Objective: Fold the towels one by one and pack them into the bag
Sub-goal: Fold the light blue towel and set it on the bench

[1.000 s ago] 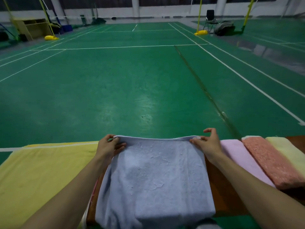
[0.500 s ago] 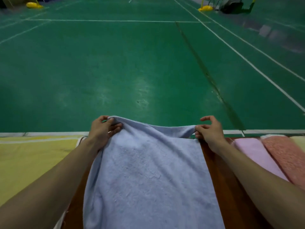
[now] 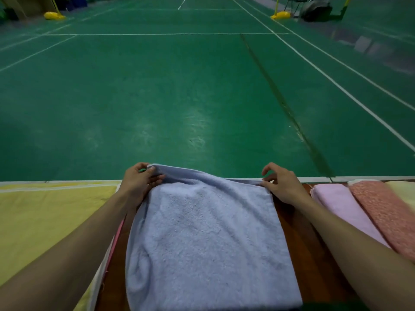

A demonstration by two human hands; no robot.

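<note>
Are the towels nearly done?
Not yet. The left hand and right hand pinch the far corners of the blue towel, mid-fold. The pink towel, coral towel and cream towel lie to its right, the yellow towel to its left. No bag shows, so packing looks undone.

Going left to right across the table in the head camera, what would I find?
Yellow cloth → left hand → blue towel → right hand → pink towel → salmon towel → cream towel.

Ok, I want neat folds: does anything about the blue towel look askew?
Slightly: the far edge of the blue towel slants; the left hand holds its corner higher than the right hand does. Nothing looks damaged.
</note>
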